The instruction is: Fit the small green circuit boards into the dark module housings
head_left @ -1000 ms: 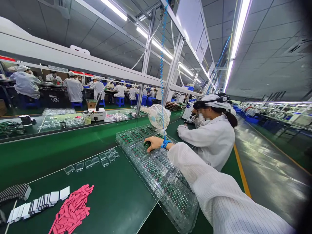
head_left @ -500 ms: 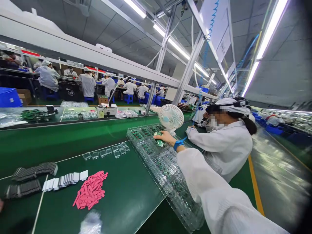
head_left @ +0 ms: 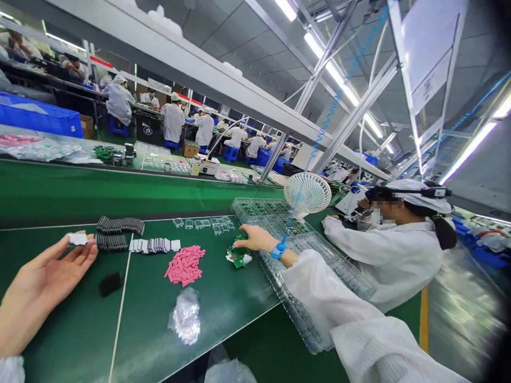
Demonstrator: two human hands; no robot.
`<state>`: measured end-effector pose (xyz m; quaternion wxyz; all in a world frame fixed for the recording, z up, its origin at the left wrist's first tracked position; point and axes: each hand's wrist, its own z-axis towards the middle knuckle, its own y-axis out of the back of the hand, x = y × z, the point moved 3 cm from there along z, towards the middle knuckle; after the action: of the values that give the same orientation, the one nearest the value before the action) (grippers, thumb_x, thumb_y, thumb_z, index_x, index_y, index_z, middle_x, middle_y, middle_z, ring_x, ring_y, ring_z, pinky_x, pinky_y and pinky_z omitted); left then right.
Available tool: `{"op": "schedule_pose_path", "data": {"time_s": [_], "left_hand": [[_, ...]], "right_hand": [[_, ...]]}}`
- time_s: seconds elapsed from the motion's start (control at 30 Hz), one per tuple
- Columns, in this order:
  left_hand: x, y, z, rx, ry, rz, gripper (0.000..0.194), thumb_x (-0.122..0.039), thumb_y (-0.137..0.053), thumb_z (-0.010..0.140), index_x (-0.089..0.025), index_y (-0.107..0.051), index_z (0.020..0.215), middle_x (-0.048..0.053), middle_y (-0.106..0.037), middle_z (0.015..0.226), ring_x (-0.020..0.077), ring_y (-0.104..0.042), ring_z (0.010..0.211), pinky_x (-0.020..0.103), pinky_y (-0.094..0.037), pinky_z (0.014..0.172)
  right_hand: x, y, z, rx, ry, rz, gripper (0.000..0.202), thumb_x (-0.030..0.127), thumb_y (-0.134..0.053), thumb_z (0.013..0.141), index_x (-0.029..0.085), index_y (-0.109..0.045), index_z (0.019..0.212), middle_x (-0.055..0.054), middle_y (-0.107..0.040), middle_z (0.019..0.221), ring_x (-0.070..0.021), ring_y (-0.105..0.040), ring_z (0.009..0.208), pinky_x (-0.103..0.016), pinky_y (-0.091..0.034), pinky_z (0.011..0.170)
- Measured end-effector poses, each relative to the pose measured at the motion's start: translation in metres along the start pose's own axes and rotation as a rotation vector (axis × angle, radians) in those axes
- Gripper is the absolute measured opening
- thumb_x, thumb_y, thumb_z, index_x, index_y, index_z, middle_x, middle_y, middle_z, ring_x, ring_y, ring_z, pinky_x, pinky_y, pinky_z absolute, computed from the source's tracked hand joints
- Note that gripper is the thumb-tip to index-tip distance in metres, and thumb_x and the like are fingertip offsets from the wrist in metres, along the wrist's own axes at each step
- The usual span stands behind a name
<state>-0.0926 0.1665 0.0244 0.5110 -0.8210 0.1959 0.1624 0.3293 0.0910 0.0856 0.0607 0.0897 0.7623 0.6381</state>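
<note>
My left hand [head_left: 54, 271], palm up at the left, holds a small white piece [head_left: 78, 239] between thumb and fingers. My right hand [head_left: 255, 239], with a blue wrist strap [head_left: 279, 250], grips green circuit boards [head_left: 238, 258] over the green table, beside the clear plastic trays [head_left: 279, 260]. Between the hands lie a pink pile of strips [head_left: 186, 265], a row of white pieces [head_left: 154, 245], rows of black pieces [head_left: 120, 225] and small clear cases [head_left: 199, 224]. A dark piece [head_left: 109, 284] is near my left hand.
A white fan [head_left: 307, 192] stands behind the trays. A person in a white coat [head_left: 383, 260] sits at the right. A clear plastic bag [head_left: 186, 316] lies near the front edge. A raised shelf with more parts runs along the back.
My left hand has come into view with the white piece. My right hand has moved from above the trays to the table beside them, bringing the circuit boards. The view has shifted.
</note>
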Motion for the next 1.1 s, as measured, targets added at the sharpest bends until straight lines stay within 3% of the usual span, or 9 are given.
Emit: {"op": "schedule_pose_path", "data": {"time_s": [0.1,0.2,0.33,0.5,0.7,0.8,0.93,1.0,1.1], "left_hand": [[0.004,0.000,0.000,0.044,0.089,0.024,0.021,-0.008,-0.042,0.096,-0.011,-0.062,0.091,0.009,-0.061,0.094,0.0169,-0.060,0.096,0.025,-0.063,0.068],[0.004,-0.004,-0.006,0.061,0.090,0.032,0.022,-0.008,-0.042,0.096,-0.010,-0.061,0.086,0.009,-0.059,0.093,0.0166,-0.059,0.095,0.023,-0.062,0.067],[0.006,-0.005,-0.004,0.097,0.108,0.054,0.022,-0.007,-0.043,0.096,-0.010,-0.061,0.084,0.009,-0.060,0.093,0.0163,-0.060,0.093,0.023,-0.062,0.066],[0.003,0.005,0.004,0.103,0.118,0.034,0.016,-0.008,-0.049,0.095,-0.009,-0.064,0.091,0.008,-0.062,0.094,0.0162,-0.062,0.093,0.024,-0.063,0.069],[-0.004,0.008,0.002,0.106,0.055,0.019,0.020,-0.010,-0.047,0.096,-0.010,-0.066,0.088,0.008,-0.065,0.087,0.0148,-0.067,0.084,0.024,-0.063,0.070],[-0.003,0.008,-0.015,0.099,0.011,0.025,0.025,-0.008,-0.044,0.096,-0.009,-0.068,0.091,0.010,-0.067,0.086,0.0153,-0.070,0.079,0.025,-0.064,0.068],[0.018,0.016,-0.062,0.124,0.031,0.054,0.032,-0.004,-0.043,0.094,-0.011,-0.070,0.109,0.013,-0.072,0.091,0.0183,-0.073,0.080,0.029,-0.066,0.071],[0.038,0.024,-0.087,0.135,0.065,0.060,0.037,-0.004,-0.044,0.093,-0.014,-0.068,0.119,0.013,-0.074,0.095,0.0196,-0.074,0.081,0.031,-0.066,0.073],[0.071,0.038,-0.114,0.138,0.143,0.048,0.037,-0.004,-0.049,0.092,-0.016,-0.068,0.121,0.013,-0.076,0.099,0.0206,-0.075,0.085,0.033,-0.064,0.080]], "right_hand": [[-0.008,0.009,-0.022,-0.049,-0.006,-0.041,0.032,0.038,-0.062,0.094,0.015,-0.063,0.116,-0.011,-0.068,0.113,-0.0243,-0.065,0.104,-0.043,-0.051,0.092],[-0.005,-0.006,-0.053,-0.091,-0.007,-0.043,0.021,0.031,-0.055,0.097,0.016,-0.068,0.104,-0.011,-0.072,0.099,-0.0243,-0.067,0.096,-0.034,-0.050,0.084],[0.013,-0.047,-0.080,-0.162,0.038,-0.009,0.033,0.014,-0.053,0.092,0.021,-0.059,0.124,-0.010,-0.062,0.124,-0.0226,-0.066,0.104,-0.030,-0.049,0.087],[0.024,-0.077,-0.076,-0.214,0.113,0.051,0.035,0.009,-0.053,0.088,0.024,-0.059,0.119,-0.007,-0.059,0.124,-0.0229,-0.066,0.104,-0.030,-0.053,0.083],[0.016,-0.073,-0.077,-0.370,0.161,0.167,0.016,0.012,-0.051,0.085,0.025,-0.060,0.088,-0.006,-0.059,0.099,-0.0232,-0.065,0.079,-0.034,-0.053,0.067],[0.017,-0.071,-0.086,-0.472,0.195,0.259,0.018,0.018,-0.046,0.090,0.027,-0.059,0.081,-0.005,-0.057,0.090,-0.0216,-0.062,0.071,-0.034,-0.051,0.065],[0.030,-0.075,-0.098,-0.592,0.147,0.769,0.013,0.037,-0.061,0.088,0.027,-0.066,0.081,0.002,-0.048,0.058,-0.0182,-0.051,0.050,-0.032,-0.044,0.052],[0.041,-0.085,-0.100,-0.514,0.038,1.199,0.021,0.044,-0.074,0.077,0.025,-0.069,0.081,0.005,-0.047,0.048,-0.0162,-0.048,0.042,-0.030,-0.040,0.044],[0.068,-0.101,-0.104,-0.269,-0.037,1.664,0.033,0.045,-0.085,0.066,0.022,-0.069,0.084,0.000,-0.064,0.056,-0.0203,-0.062,0.050,-0.031,-0.048,0.047]]}}
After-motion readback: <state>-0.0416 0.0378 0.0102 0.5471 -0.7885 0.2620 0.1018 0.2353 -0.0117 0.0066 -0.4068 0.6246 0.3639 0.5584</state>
